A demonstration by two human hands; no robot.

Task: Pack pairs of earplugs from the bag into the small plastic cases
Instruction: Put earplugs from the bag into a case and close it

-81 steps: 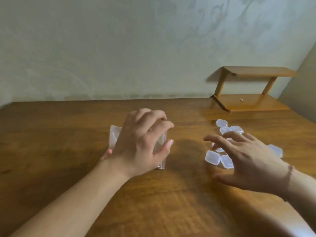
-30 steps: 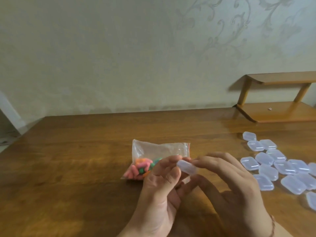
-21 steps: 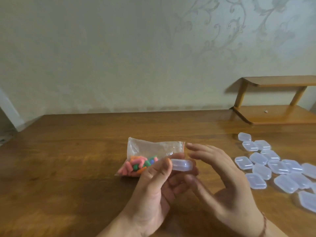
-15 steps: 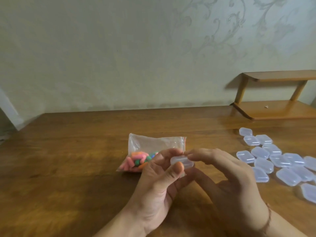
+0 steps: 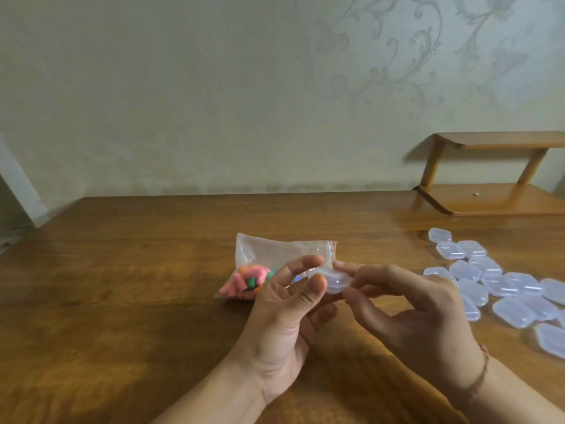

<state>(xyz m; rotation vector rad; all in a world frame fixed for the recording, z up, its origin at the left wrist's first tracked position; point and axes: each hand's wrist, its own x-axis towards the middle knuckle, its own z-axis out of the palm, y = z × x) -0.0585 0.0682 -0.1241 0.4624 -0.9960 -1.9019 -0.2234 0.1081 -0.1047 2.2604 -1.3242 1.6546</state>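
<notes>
Between hands: clear case; behind, bag holding earplugs.

I can read no text, label, brand, number or sign anywhere in my head view.
</notes>
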